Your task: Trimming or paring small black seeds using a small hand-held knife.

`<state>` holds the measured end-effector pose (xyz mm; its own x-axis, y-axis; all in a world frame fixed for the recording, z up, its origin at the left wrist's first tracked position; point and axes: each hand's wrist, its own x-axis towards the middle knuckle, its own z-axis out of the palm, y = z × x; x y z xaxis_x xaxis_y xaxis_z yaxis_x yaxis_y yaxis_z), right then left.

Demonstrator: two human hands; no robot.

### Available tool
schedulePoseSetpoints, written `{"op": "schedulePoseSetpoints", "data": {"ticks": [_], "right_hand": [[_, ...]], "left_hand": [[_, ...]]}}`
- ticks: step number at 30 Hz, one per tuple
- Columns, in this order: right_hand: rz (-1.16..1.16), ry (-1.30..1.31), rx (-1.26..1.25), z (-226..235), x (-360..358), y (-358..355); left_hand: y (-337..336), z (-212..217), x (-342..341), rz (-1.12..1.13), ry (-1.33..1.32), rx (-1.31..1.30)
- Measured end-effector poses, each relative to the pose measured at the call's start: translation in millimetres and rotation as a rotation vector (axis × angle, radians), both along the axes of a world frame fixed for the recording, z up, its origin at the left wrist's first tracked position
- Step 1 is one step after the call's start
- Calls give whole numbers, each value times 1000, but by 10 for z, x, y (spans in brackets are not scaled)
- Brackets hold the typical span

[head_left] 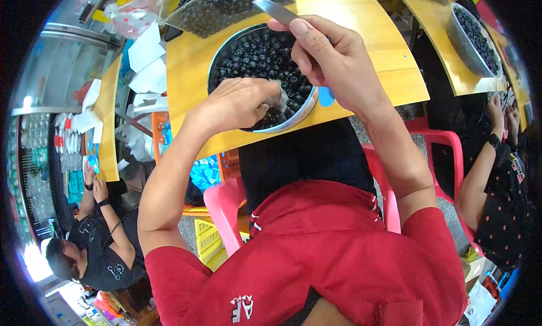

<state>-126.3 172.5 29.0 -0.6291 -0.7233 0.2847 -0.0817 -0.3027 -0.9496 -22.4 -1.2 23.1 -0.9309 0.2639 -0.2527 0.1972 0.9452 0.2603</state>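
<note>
A round metal bowl (314, 100) on the wooden table holds many small, round, black berry-like pieces (254, 52), some with pale rings. My left hand (237, 103) is over the bowl's near side, its fingers curled down among them; what they grip, if anything, is hidden. Something pale and blurred shows beside those fingers. Above the bowl's right side, my right hand (333, 55) is closed on a knife (275, 11). Its short metal blade sticks out leftward past my thumb, and the handle is mostly covered by my palm.
A clear tub (226, 10) of similar black pieces stands behind the bowl. A blue item (326, 96) shows at the near table edge (389, 72). Co-workers sit left and right, the right one by another full bowl (474, 44). An orange crate (228, 163) stands below.
</note>
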Motion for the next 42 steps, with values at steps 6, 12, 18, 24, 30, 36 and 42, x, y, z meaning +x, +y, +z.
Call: {"op": "schedulePoseSetpoints", "data": {"ticks": [6,12,18,24,30,36,42], "right_hand": [[-14,4,15,-14,4,-20],[-28,-9,4,-38,22,-52],[-25,-14,70,-68,-8,-79],[16,-70,86,-49,74,-95],[29,-75,87,-25,130,-89],[-15,-81,78,-33,150,-116],[2,-247,127,-8,106,-90]], "left_hand": [[-32,-14,-10,-55,-39,117],[-31,-28,-41,60,49,96],[-146,49,-55,276,271,714],[-56,76,16,373,183,1710],[49,26,9,526,315,1706],[60,-114,7,500,351,1743],[286,-57,13,592,540,1531]]}}
